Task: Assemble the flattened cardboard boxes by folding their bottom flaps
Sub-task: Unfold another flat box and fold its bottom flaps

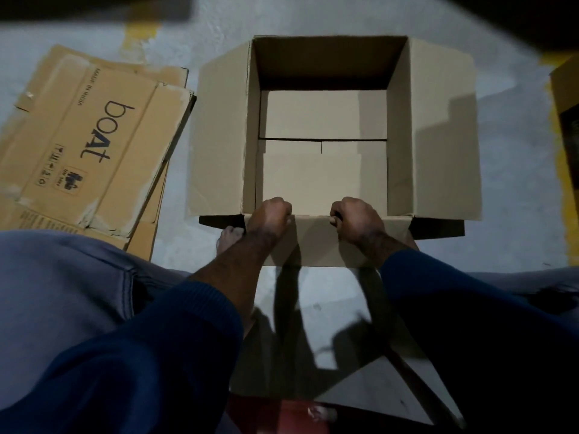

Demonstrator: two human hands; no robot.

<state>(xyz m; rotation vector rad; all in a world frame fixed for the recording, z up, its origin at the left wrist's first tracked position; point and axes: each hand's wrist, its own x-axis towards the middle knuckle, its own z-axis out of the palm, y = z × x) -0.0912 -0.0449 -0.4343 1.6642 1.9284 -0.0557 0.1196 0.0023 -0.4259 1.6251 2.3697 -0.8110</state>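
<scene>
Flattened brown cardboard boxes lie stacked left; centre, an erected tan cardboard box stands on the grey floor. Left hand and right hand each clamp its near rim; likely light, stiff, best gripped at edges.

A plain, unprinted tan cardboard box stands on a mottled pale-grey floor streaked with yellow paint marks; its far inner wall falls into dark brown shadow. The flattened boxes at the left are a warmer orange-brown, printed with black "boat" lettering, a small black "MADE IN INDIA" line and a row of black handling symbols. Whitish patches break the brown along their edges. The person's sleeves are dark navy blue, the trousers a dull grey-lavender. A blurred red patch shows at the bottom edge.
</scene>
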